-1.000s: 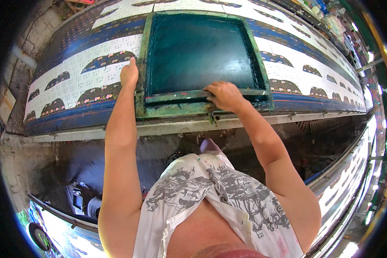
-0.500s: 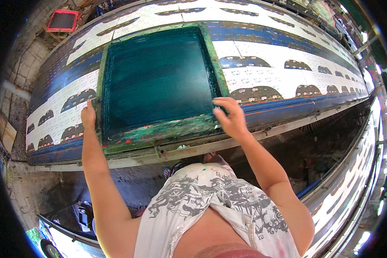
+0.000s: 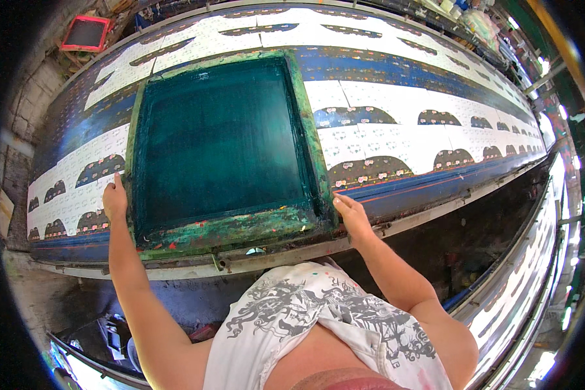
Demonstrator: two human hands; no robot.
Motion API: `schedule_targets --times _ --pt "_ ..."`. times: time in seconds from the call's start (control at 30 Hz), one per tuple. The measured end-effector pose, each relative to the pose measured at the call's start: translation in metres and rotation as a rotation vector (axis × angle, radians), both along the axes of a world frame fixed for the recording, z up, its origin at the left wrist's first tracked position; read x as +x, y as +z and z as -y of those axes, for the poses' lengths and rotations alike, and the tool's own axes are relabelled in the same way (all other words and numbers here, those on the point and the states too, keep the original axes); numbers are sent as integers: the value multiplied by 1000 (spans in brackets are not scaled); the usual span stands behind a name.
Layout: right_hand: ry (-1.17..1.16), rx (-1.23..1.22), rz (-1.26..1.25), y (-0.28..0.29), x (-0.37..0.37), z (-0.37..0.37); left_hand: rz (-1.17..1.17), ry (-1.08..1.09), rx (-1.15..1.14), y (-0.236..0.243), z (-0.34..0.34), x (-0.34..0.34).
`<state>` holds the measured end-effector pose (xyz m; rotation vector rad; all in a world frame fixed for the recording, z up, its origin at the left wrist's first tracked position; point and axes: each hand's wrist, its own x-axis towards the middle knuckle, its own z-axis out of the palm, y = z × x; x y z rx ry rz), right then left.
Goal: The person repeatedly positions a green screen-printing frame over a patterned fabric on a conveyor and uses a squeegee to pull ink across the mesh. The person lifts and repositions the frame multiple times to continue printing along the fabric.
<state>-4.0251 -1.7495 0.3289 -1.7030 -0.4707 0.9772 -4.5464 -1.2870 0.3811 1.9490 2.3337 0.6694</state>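
Had the frame (image 3: pixel 240 229) between the two hands, over the near edge of the table (image 3: pixel 406 193), with its glossy dark green mesh (image 3: pixel 218 140) stretching away beyond both wrists; could not tell whether fully down on the table or slightly raised. Had the left hand (image 3: pixel 116 200) just beside the left rail, with a digit extended away from the body and the rest partly hidden; could not tell a real grasp from a light touch. Had the right hand (image 3: pixel 352 218) by the near right corner, with bent fingers close against the rail and no tool in the palm; could not tell there either about any grip. For good handling, seemed to need matched support from both hands, a level frame, fingertips clear of the mesh, and no sideways drag over the sheets (image 3: pixel 403 138). Saw these, with dark curved patches (image 3: pixel 370 170), left of the left hand and beyond the right hand; saw also a red frame (image 3: pixel 101 39), far beyond the left hand.
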Motion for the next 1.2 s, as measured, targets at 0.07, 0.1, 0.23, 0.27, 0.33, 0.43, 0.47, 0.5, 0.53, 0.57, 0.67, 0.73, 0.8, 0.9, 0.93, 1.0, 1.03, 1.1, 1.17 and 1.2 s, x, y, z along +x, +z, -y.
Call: schedule_targets --times 0.07,0.1,0.23,0.27,0.33,0.43,0.47,0.5,0.53,0.57,0.67,0.73,0.8,0.9,0.93,1.0,1.03,1.1,1.17,1.2 --pt "-70 5 -67 -4 -4 -1 64 -38 -30 -4 -9 -9" --pt "-93 17 -96 -6 -7 -3 92 -56 -45 -6 -10 -12" --pt "-192 41 -197 -7 -10 2 224 -88 -14 -15 -15 -11" --pt "-217 45 -205 -6 -8 5 245 -103 -37 -16 -14 -12" --pt "-156 19 -214 8 -6 10 262 -125 -56 -16 -12 -17" --pt "-102 69 -250 11 1 16 253 -162 -60 -22 -28 -25" --pt "-81 106 -266 11 4 16 287 -124 -91 -22 -37 -39" --pt "-46 167 -296 30 -1 14 316 -81 -118 -20 -45 -56" --pt "-48 178 -265 30 -1 13 350 -56 -149 -19 -51 -57" --pt "-62 185 -228 31 -1 13 430 -68 -133 -20 -50 -49" --pt "-111 218 -135 35 17 10 595 -134 -184 6 -35 -30" --pt "-119 219 -42 34 45 15 697 -192 -190 25 -12 16" --pt "-168 220 -25 49 63 17 776 -212 -143 36 10 46" --pt "-185 239 69 61 100 28 934 -203 -126 36 21 69" --pt "-179 246 111 62 118 34 1029 -202 -120 34 30 87" --pt "-163 254 189 63 153 47 1170 -268 -267 37 38 113" --pt "-212 258 196 68 165 53 1212 -334 -422 40 41 123" --pt "-231 294 283 66 205 63 1260 -406 -562 39 50 151" --pt "-234 250 349 59 257 86 1298 -346 -446 41 83 227" --pt "-244 249 381 57 282 93 1315 -315 -370 47 100 256"
